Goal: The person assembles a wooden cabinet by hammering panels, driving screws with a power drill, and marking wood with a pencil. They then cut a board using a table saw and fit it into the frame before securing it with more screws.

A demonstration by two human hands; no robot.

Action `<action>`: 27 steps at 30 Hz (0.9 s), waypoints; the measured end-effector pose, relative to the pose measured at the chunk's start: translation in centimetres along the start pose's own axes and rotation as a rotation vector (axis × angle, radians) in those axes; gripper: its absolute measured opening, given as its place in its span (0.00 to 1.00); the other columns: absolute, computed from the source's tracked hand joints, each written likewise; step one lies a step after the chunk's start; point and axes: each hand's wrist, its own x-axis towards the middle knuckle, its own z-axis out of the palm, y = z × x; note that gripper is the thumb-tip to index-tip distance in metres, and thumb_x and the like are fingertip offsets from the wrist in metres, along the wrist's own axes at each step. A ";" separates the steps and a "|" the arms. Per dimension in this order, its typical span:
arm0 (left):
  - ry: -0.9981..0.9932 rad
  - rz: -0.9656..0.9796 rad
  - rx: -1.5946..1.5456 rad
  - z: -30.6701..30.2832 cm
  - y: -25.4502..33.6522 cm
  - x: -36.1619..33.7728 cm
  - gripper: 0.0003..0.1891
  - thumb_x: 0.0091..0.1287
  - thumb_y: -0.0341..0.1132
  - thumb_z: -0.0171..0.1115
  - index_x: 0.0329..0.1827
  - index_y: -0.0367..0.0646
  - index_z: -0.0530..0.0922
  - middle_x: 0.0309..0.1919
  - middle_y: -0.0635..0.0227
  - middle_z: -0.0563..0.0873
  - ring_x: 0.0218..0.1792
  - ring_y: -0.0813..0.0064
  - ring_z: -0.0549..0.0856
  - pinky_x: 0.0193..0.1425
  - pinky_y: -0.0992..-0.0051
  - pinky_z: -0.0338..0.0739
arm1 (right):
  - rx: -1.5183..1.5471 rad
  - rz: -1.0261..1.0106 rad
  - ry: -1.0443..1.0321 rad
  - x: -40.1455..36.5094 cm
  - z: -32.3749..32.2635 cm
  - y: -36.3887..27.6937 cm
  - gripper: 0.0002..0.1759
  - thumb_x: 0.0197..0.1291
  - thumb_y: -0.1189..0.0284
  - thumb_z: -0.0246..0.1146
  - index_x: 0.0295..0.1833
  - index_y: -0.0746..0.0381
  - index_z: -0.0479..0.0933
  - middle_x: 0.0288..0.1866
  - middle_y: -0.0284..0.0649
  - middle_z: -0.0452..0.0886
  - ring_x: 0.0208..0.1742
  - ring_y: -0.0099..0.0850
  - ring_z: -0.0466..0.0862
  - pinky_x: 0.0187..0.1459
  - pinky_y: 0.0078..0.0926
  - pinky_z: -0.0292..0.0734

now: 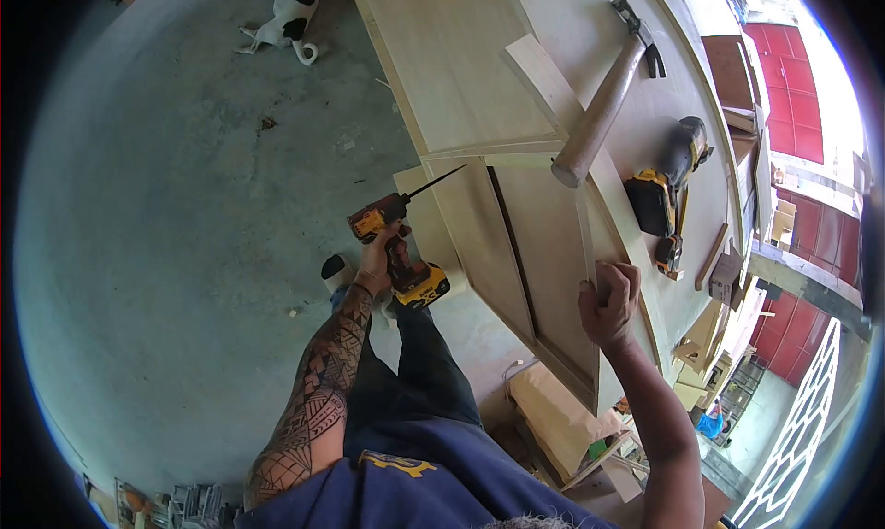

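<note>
My left hand is wrapped round the grip of a yellow-and-black cordless drill with a battery at its base. Its long thin bit points up and right, close to the edge of a pale plywood cabinet. On the right, my right hand is closed at the edge of the cabinet's front panel, with fingers curled and thumb to the left. A claw hammer with a wooden handle lies on the plywood above that hand. Farther right rests a second yellow-and-black power tool.
A black-and-white dog lies on the concrete floor at upper left. A loose wooden strip lies by the hammer. A tape measure sits below the second tool. Another person in blue is far off at lower right.
</note>
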 end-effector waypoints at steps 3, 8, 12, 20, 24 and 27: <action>-0.005 -0.019 0.006 0.7 0.4 0.1 0.18 0.69 0.50 0.69 0.47 0.44 0.83 0.22 0.75 0.78 0.20 0.78 0.78 0.29 0.74 0.75 | 0.008 0.028 0.007 -0.1 0.1 0.0 0.28 0.56 0.80 0.70 0.63 0.62 0.71 0.50 0.48 0.77 0.50 0.48 0.76 0.54 0.47 0.74; -0.013 -0.015 -0.007 1.4 0.7 0.5 0.17 0.69 0.49 0.70 0.45 0.45 0.83 0.21 0.75 0.79 0.19 0.78 0.77 0.28 0.74 0.75 | 0.006 0.033 0.009 0.2 0.0 -0.3 0.28 0.55 0.80 0.70 0.62 0.61 0.71 0.49 0.48 0.77 0.49 0.48 0.76 0.54 0.47 0.75; -0.018 -0.036 0.002 1.5 0.8 0.7 0.16 0.70 0.49 0.69 0.45 0.45 0.82 0.21 0.74 0.78 0.20 0.78 0.78 0.28 0.74 0.75 | -0.017 0.027 0.006 0.1 0.1 -0.2 0.29 0.53 0.77 0.73 0.61 0.61 0.71 0.50 0.48 0.77 0.49 0.47 0.77 0.53 0.46 0.75; -0.003 -0.032 0.055 1.7 0.5 0.9 0.16 0.70 0.49 0.66 0.43 0.45 0.78 0.21 0.73 0.77 0.21 0.75 0.78 0.31 0.70 0.76 | 0.015 0.065 -0.067 0.6 -0.3 -1.1 0.39 0.47 0.72 0.79 0.63 0.60 0.67 0.51 0.49 0.75 0.50 0.48 0.76 0.54 0.49 0.74; -0.016 -0.050 0.033 1.5 0.4 1.6 0.16 0.70 0.50 0.67 0.42 0.46 0.78 0.21 0.73 0.77 0.21 0.75 0.78 0.31 0.69 0.77 | 0.019 0.081 -0.079 0.8 -0.3 -1.4 0.41 0.46 0.70 0.80 0.64 0.60 0.66 0.50 0.49 0.74 0.49 0.49 0.75 0.53 0.49 0.73; -0.004 -0.051 0.050 1.8 0.6 1.7 0.16 0.70 0.50 0.66 0.43 0.46 0.78 0.21 0.73 0.76 0.21 0.75 0.78 0.31 0.69 0.76 | -0.005 0.080 -0.078 0.6 -0.2 -1.3 0.41 0.45 0.69 0.81 0.63 0.59 0.66 0.50 0.48 0.75 0.49 0.48 0.75 0.53 0.49 0.73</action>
